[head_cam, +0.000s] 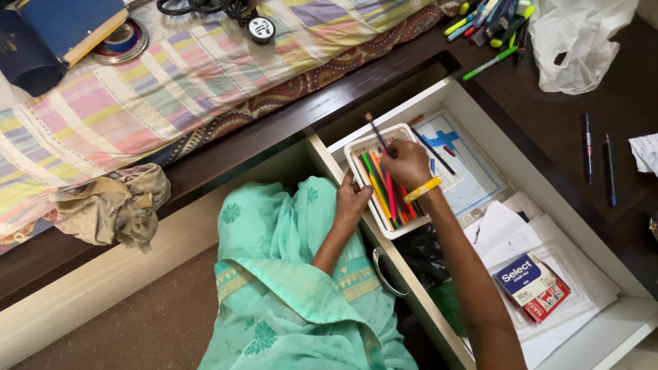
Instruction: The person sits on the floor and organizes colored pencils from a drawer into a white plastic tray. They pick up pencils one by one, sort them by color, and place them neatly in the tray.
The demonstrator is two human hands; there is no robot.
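Pencils, coloured and packed side by side, are held in a white tray that is rested across the near wall of an open drawer, so that it is kept level and within easy reach. Nearest the camera, a green patterned garment is draped over the lap. The tray's near edge is steadied by the left hand, whose fingers are curled against the rim in a loose grip rather than a fist. Just beyond, the right hand, marked by a yellow bangle, is closed in a pinch around a thin paintbrush, whose tip is pointed up and away over the tray. Deeper in the drawer, papers and a small blue and red box are seen. Farther off, loose pens lie on the dark desk, and a striped cloth is spread over the bed
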